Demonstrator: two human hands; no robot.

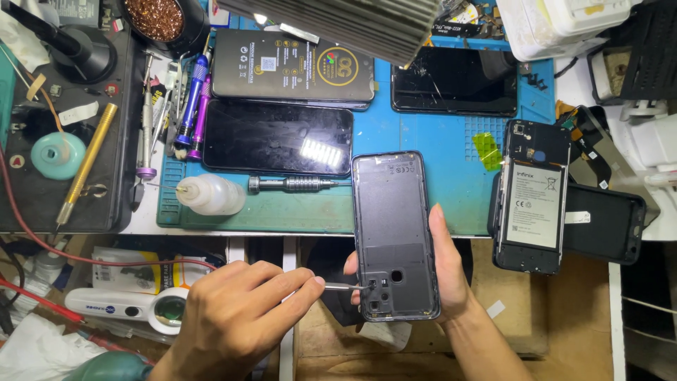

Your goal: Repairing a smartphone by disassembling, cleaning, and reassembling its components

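Phone back cover (393,233), inside up, sits cradled near the bench edge in the right hand (443,271), fingers wrapped behind to steady it. Left hand (236,317) pinches tweezers (345,286) at its camera cutout. Open phone (534,204) rests right.

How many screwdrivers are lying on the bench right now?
4: a grey screwdriver on the blue mat below the dark phone, blue and purple ones at the mat's left edge, a silver one beside them. More may hide in that clutter.
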